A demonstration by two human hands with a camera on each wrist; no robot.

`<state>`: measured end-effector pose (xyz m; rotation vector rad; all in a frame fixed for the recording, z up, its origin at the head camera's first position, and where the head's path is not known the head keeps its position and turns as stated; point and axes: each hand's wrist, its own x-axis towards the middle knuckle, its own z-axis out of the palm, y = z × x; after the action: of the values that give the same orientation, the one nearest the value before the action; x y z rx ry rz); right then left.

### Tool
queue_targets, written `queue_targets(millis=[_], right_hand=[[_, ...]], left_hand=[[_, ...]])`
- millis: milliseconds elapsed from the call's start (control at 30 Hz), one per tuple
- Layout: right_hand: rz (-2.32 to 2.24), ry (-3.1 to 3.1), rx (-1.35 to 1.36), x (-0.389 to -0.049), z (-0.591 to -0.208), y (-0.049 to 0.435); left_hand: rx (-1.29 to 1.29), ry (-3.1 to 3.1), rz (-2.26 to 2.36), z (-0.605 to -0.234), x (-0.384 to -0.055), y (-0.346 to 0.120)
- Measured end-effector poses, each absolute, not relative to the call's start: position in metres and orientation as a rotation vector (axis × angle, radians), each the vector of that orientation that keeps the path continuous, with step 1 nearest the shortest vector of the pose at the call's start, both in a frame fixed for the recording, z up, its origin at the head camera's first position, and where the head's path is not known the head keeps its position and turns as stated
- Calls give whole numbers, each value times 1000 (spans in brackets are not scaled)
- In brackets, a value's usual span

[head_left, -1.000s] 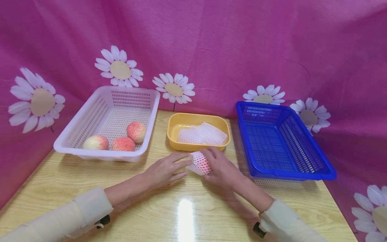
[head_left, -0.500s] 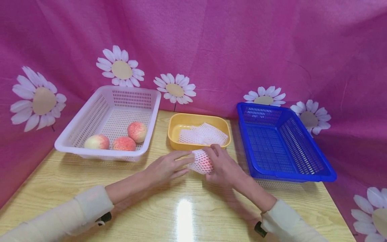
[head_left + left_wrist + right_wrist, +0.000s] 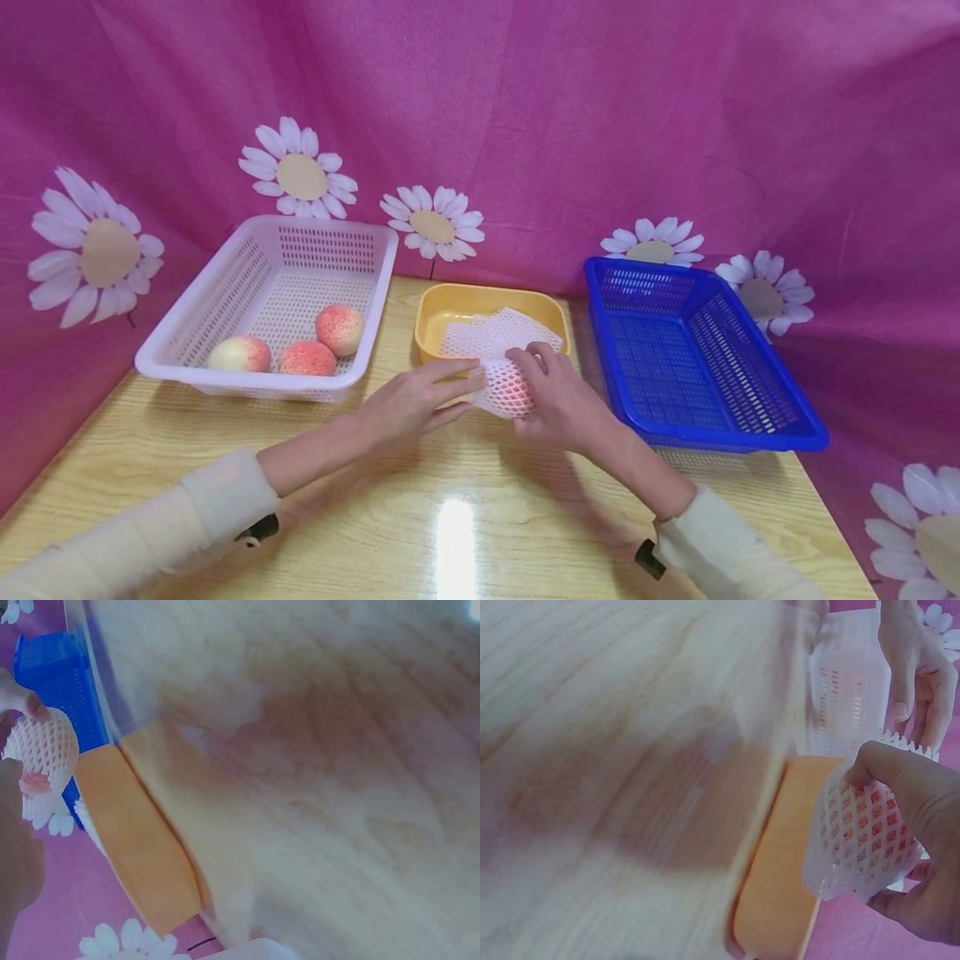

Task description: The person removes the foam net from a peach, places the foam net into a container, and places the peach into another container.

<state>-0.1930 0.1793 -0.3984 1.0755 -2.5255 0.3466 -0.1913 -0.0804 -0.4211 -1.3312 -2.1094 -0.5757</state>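
In the head view my right hand [image 3: 566, 407] grips a pink-red peach [image 3: 517, 390] covered by a white foam net [image 3: 497, 403], just in front of a yellow tub [image 3: 431, 340]. The right wrist view shows thumb and fingers curled round the netted peach [image 3: 866, 825]. My left hand [image 3: 408, 404] reaches in from the left, its extended fingers at the loose end of the net; its thumb looks apart from the net in the right wrist view. More white foam nets [image 3: 480, 335] lie in the tub. Part of the left hand [image 3: 19, 862] shows at the left wrist view's edge.
A white basket [image 3: 168, 333] at the left holds a peach [image 3: 240, 354], a second peach [image 3: 307, 358] and a third peach [image 3: 340, 329]. At the right stands a blue basket [image 3: 720, 435]. A pink flowered cloth [image 3: 525, 125] hangs behind the wooden table [image 3: 360, 517].
Both hands have moved slightly up and away with the netted peach, so it now overlaps the tub's front edge. The right hand's grip stays the same.
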Motion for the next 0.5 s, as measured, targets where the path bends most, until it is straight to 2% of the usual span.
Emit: queue_targets(millis=[500], right_hand=[[333, -2563, 1025, -197, -371, 180]], left_hand=[[-1339, -1957, -580, -398, -204, -78]])
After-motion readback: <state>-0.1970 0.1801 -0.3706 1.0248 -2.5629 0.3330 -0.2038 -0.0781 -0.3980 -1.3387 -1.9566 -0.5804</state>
